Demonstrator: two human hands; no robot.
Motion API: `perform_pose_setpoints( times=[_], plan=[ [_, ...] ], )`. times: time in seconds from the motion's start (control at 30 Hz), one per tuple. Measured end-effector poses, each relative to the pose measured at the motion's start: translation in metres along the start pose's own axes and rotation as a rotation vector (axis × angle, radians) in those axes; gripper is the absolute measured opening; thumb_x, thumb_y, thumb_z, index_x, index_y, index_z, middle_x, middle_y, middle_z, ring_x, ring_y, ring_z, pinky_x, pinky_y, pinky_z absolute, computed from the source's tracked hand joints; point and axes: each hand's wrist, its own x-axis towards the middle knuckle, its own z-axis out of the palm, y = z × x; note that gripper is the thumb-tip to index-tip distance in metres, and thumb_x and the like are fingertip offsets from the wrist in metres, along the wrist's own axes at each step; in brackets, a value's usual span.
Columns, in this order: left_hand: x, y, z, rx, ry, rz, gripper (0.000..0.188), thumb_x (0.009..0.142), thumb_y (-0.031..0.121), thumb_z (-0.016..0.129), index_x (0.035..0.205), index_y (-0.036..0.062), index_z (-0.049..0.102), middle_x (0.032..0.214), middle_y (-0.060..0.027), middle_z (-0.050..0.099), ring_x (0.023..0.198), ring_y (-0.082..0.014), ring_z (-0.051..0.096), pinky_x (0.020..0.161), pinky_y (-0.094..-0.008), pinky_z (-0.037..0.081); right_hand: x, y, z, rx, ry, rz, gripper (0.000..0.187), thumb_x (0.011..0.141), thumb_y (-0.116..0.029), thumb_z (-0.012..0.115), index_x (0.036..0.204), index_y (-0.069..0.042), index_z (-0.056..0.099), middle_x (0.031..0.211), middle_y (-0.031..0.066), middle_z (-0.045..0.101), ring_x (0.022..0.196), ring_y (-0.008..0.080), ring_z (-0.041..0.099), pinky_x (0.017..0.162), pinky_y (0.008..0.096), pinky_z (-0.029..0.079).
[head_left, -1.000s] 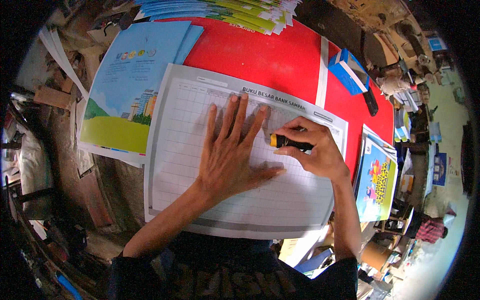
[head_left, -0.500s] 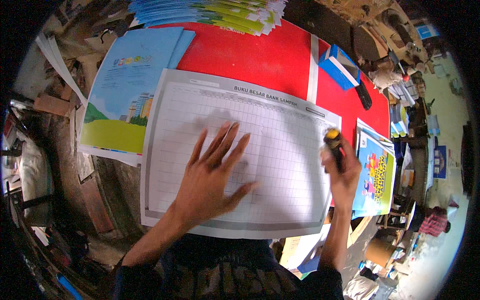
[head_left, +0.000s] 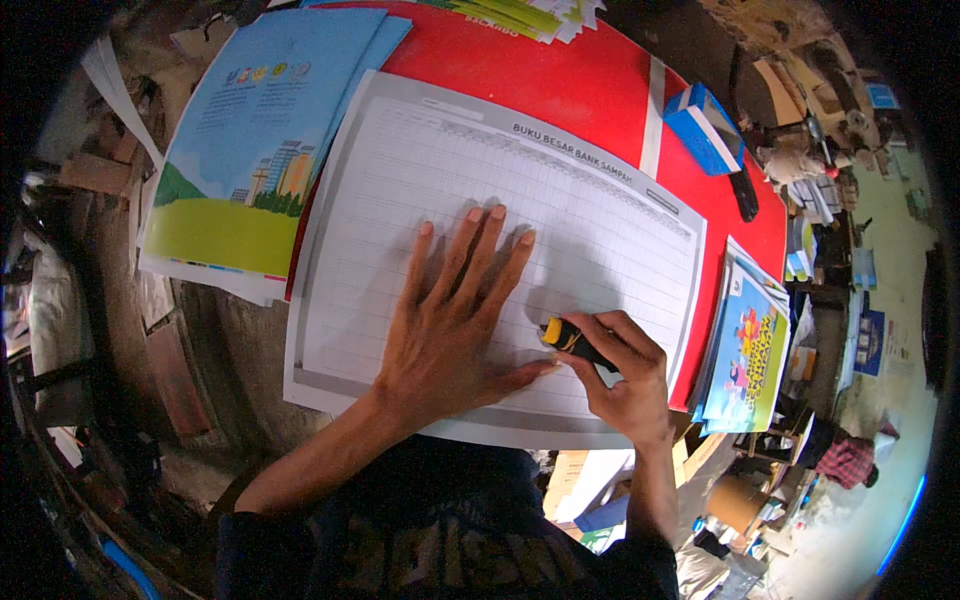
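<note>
A large white sheet printed with a grid and a grey border lies at a slant in front of me. My left hand rests flat on its middle, fingers spread and holding nothing. Close to that thumb, over the lower middle of the sheet, my right hand grips a small black tool with a yellow end. The yellow end points left and sits just above or on the paper; I cannot tell which. Fingers cover part of the tool, so its exact kind does not show.
The sheet lies on a red surface. Blue-and-green printed sheets are at the left, colourful booklets at the right. A blue box stands far right beside a black strip-like object. A person in a red checked top is at far right.
My right hand has brought the black-and-yellow tool left from the sheet's right edge to its lower middle. My left hand now lies flatter on the paper.
</note>
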Motion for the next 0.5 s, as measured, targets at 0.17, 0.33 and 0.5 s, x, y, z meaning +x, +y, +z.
perform_pose_setpoints(
  times=[0.17, 0.33, 0.5],
  plan=[
    [-0.001, -0.002, -0.002, 0.000, -0.007, -0.003, 0.122, 0.071, 0.076, 0.076, 0.163, 0.0084, 0.032, 0.169, -0.0222, 0.025, 0.158, -0.0396, 0.021, 0.126, -0.0649, 0.011, 0.008, -0.002, -0.003, -0.108, -0.068, -0.080, 0.046, 0.076, 0.001, 0.080, 0.120, -0.006, 0.072, 0.105, 0.0110, 0.067, 0.091, 0.0312, 0.069, 0.077, 0.0417, 0.059],
    [0.001, 0.001, 0.003, 0.006, 0.001, -0.002, 0.122, 0.071, 0.076, 0.076, 0.163, 0.0087, 0.031, 0.170, -0.0232, 0.023, 0.159, -0.0395, 0.020, 0.126, -0.0647, 0.010, 0.014, 0.021, -0.005, -0.084, -0.080, -0.256, 0.046, 0.073, 0.002, 0.079, 0.118, -0.005, 0.072, 0.100, 0.0107, 0.066, 0.084, 0.0294, 0.068, 0.069, 0.0396, 0.057],
    [0.001, 0.001, 0.001, 0.015, -0.021, -0.005, 0.122, 0.072, 0.075, 0.076, 0.163, 0.0088, 0.030, 0.170, -0.0231, 0.022, 0.159, -0.0392, 0.019, 0.126, -0.0647, 0.010, 0.017, 0.010, -0.003, 0.072, -0.081, 0.002, 0.042, 0.080, -0.002, 0.082, 0.119, 0.003, 0.070, 0.098, 0.0153, 0.067, 0.080, 0.0316, 0.068, 0.068, 0.0386, 0.057]
  ],
)
